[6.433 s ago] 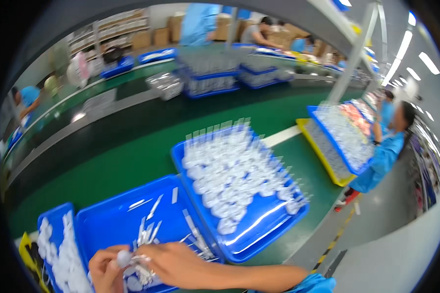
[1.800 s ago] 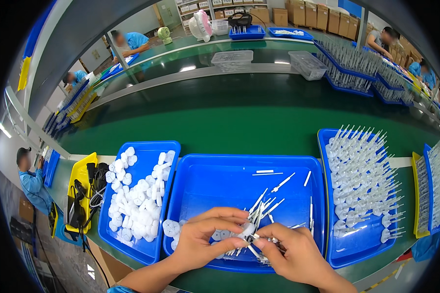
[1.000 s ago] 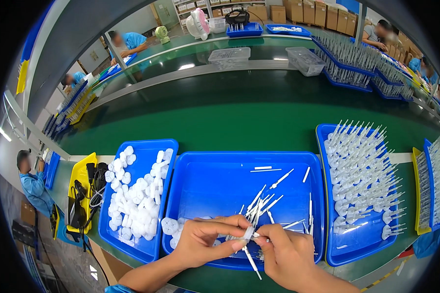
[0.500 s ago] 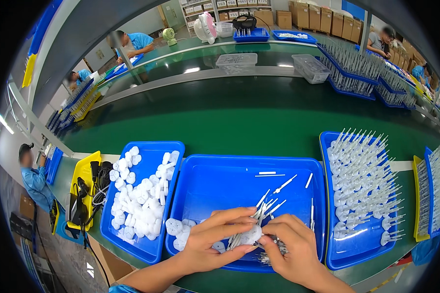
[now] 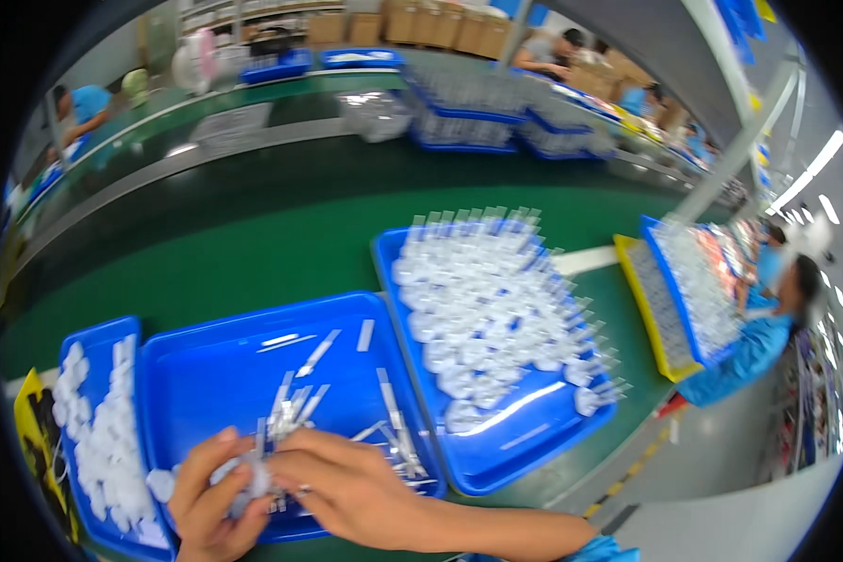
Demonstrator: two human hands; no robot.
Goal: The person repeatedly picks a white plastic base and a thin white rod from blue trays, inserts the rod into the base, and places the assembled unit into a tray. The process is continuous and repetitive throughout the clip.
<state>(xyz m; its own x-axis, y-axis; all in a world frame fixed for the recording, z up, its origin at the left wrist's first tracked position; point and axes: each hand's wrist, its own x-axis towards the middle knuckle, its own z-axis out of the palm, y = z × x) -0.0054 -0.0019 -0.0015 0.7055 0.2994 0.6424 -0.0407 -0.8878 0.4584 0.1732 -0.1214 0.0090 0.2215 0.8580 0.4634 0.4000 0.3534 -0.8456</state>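
We see a whitish round plastic piece (image 5: 257, 480) gripped in our left hand (image 5: 208, 503), over a blue rectangular plastic tray (image 5: 206, 403) at the near edge of the green bench (image 5: 281, 248). Our right hand (image 5: 351, 485) bends its fingers beside the piece; because of blur, we cannot tell its grip. Thin white rods (image 5: 319, 353) lie in this tray, white plastic discs (image 5: 112, 464) in the narrower blue tray (image 5: 101, 361) leftward.

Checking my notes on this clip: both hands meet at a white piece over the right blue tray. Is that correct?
The tray is wrong. In the head view, the left hand and right hand meet at a white piece over the middle blue tray.
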